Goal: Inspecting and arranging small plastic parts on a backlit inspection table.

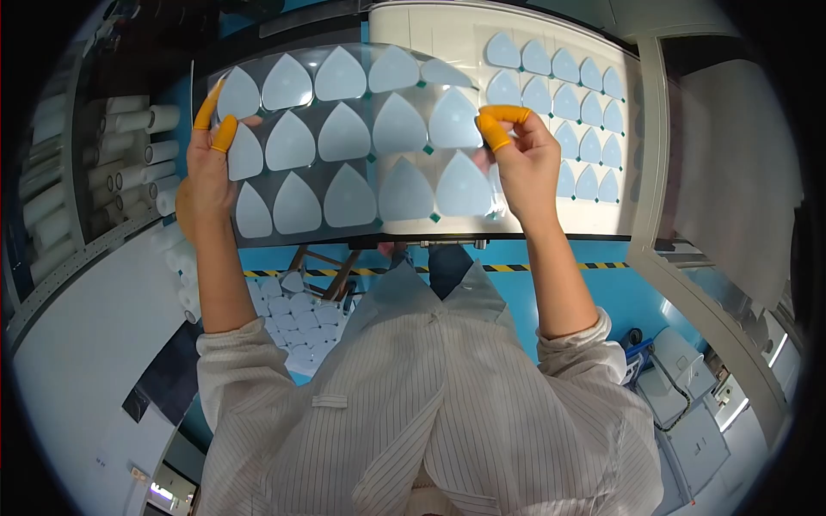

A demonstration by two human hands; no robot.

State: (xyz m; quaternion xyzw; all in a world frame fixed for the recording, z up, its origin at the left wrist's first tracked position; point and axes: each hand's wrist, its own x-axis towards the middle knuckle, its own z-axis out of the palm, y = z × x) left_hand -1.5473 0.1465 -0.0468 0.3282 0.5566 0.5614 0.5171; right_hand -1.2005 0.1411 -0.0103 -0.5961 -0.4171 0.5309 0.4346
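Between my hands a clear plastic sheet is stretched, bearing rows of pale blue iron-shaped pieces with small green diamonds among them. My left hand grips its left edge, yellow finger cots on thumb and forefinger. My right hand, with the same yellow cots, pinches the right edge. The sheet bows slightly and hangs over a dark surface on the left and a lit white panel on the right. Another set of pale blue pieces with green marks lies on that panel, right of my right hand.
White rolls fill a rack on the left. Below the bench, more pale shaped pieces lie beside a brown wooden frame. Yellow-black tape crosses the blue floor. A pale metal frame post stands at the bench's right end.
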